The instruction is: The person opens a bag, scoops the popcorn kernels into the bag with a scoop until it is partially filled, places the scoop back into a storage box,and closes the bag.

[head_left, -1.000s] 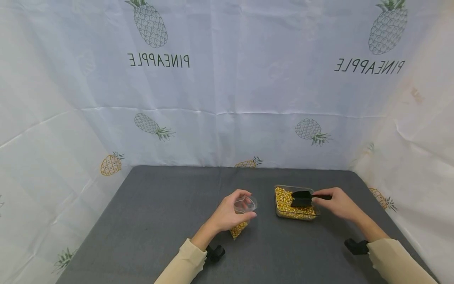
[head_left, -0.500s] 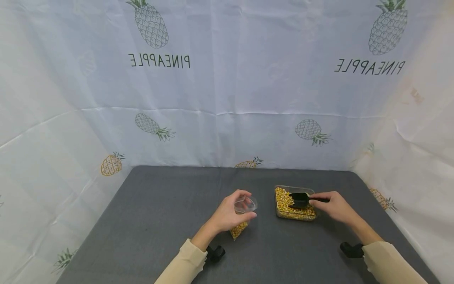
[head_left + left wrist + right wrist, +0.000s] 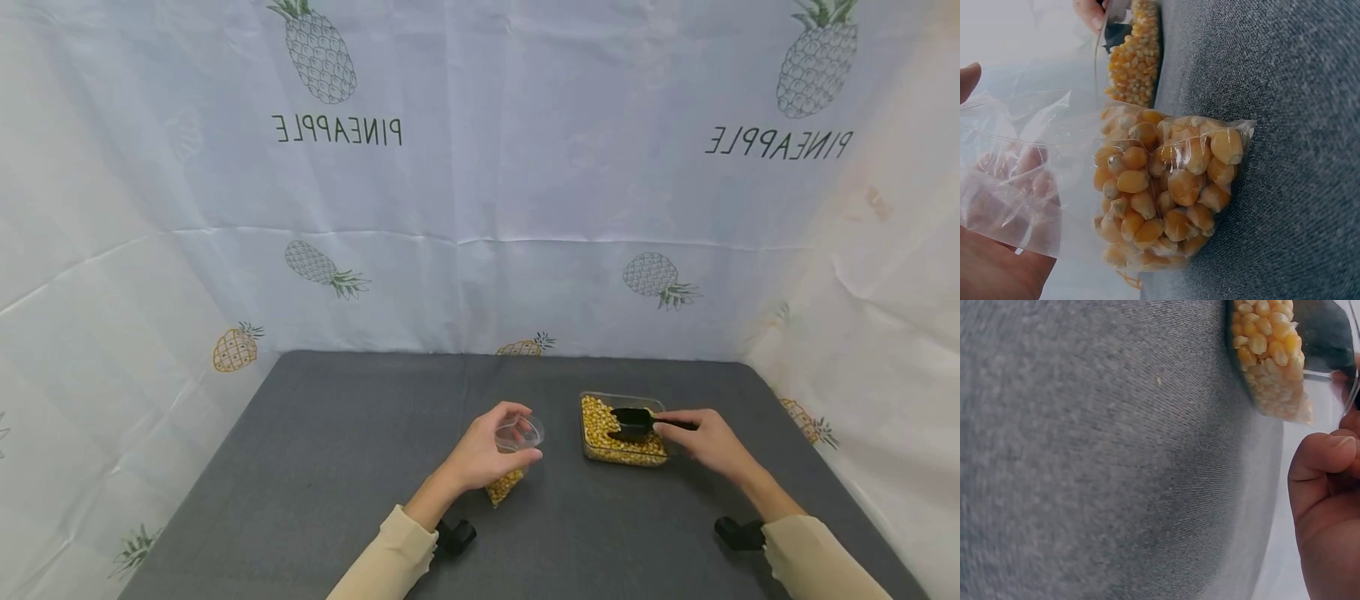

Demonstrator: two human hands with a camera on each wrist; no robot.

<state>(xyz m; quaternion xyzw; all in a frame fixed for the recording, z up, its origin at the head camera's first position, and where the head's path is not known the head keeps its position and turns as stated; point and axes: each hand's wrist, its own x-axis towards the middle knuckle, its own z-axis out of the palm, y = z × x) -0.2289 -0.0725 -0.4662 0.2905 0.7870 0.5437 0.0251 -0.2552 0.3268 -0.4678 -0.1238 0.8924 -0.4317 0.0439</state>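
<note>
My left hand (image 3: 476, 458) holds the mouth of a clear plastic bag (image 3: 1166, 187) spread, with fingers and thumb curved around it. Yellow corn kernels fill the bag's lower part, which sits on the dark cloth. To the right, my right hand (image 3: 711, 442) pinches the handle of a black scoop (image 3: 632, 423). The scoop's head is down among corn kernels (image 3: 597, 419) inside a clear rectangular container (image 3: 611, 455). In the right wrist view the thumb and curled fingers show beside the container, and most of the scoop is hidden.
A dark grey cloth (image 3: 337, 467) covers the table. Behind and at both sides hang pale curtains (image 3: 480, 167) printed with pineapples. Black wrist cameras (image 3: 456, 536) sit under both forearms. A tiny speck (image 3: 1159, 380) lies on the cloth near the container.
My right hand has shifted slightly left and down, and the scoop has moved left and sunk lower among the kernels. The left hand and the bag have stayed put.
</note>
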